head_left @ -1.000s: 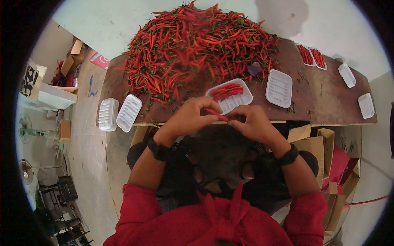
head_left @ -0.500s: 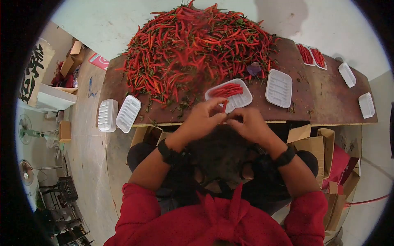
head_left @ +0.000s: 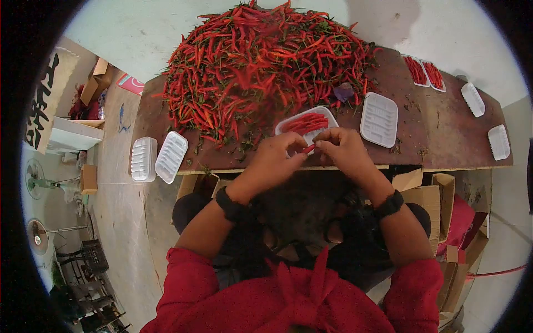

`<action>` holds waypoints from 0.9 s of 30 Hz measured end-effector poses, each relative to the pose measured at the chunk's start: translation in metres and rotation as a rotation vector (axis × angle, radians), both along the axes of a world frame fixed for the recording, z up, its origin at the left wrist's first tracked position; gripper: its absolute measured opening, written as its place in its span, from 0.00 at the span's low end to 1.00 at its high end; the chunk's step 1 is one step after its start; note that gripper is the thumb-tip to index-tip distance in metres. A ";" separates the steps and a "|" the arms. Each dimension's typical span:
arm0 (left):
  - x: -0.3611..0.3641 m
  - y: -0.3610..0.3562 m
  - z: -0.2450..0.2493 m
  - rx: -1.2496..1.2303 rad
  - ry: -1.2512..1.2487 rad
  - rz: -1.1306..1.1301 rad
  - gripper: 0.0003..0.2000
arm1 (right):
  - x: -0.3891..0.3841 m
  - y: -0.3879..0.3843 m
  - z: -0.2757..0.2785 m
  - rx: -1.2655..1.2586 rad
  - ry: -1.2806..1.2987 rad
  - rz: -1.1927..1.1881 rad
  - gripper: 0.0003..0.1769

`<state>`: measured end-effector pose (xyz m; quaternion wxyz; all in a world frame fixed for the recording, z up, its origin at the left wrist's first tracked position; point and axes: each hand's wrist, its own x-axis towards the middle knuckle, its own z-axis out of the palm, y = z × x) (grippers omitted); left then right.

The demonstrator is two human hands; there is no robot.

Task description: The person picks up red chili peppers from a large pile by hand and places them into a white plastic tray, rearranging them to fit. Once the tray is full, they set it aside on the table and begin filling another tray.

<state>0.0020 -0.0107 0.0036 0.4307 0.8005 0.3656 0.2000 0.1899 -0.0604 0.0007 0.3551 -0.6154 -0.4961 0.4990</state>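
Note:
A single red chili pepper (head_left: 308, 149) is pinched between my two hands just over the near edge of the table. My left hand (head_left: 277, 157) is closed on its left end, and my right hand (head_left: 343, 147) closes thumb and fingers at its right end. Directly behind them lies a white tray (head_left: 332, 117), partly hidden by my hands, holding a bundle of red chilies (head_left: 306, 123). A large heap of red chilies with green stems (head_left: 261, 66) covers the back of the table.
A white ribbed tray (head_left: 379, 120) lies right of my hands. Two white trays (head_left: 171, 157) (head_left: 144, 160) are at the left edge. Farther right are two chili-filled trays (head_left: 433, 76) and two more white trays (head_left: 473, 100) (head_left: 499, 142). Cardboard boxes (head_left: 422, 206) stand below the table.
My right hand has moved up and its fingers have come onto the chili's end. The chili, upright before, now lies nearly level between both hands.

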 end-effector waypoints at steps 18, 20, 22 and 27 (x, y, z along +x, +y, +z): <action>0.002 0.020 -0.024 0.205 0.075 0.032 0.10 | 0.007 0.020 -0.025 0.346 -0.593 -0.040 0.10; 0.002 0.021 -0.027 0.261 0.091 0.024 0.10 | 0.007 0.021 -0.016 0.372 -0.624 -0.104 0.11; 0.003 0.022 -0.029 0.318 0.104 0.014 0.10 | 0.009 0.023 -0.019 0.405 -0.629 -0.102 0.11; 0.004 0.023 -0.034 0.425 0.147 0.022 0.09 | 0.008 0.026 -0.026 0.409 -0.689 -0.069 0.11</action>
